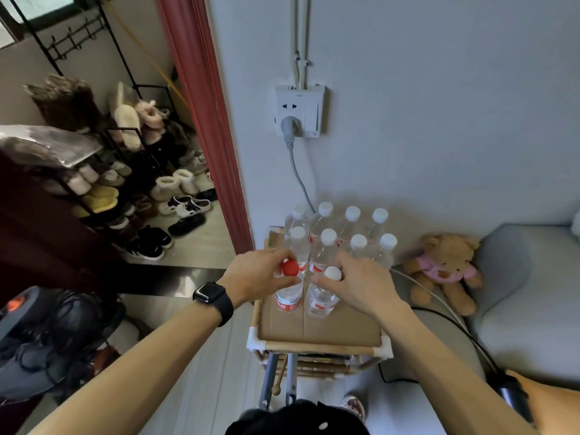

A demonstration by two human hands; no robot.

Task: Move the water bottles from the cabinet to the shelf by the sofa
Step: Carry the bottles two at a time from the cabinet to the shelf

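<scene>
You're setting down. Your left hand (254,271) pinches the red-capped bottle (287,298) and your right hand (361,277) the white-capped bottle (320,302), both apparently resting on the shelf (323,343) by the sofa (518,293). Next, let go cleanly without tipping them.

No wording can be read anywhere. The red-and-white labels (286,306) on the water bottles (323,254) at lower centre carry print too small and blurred to make out. A tiny mark atop the wall socket (298,111) is likewise illegible.
</scene>
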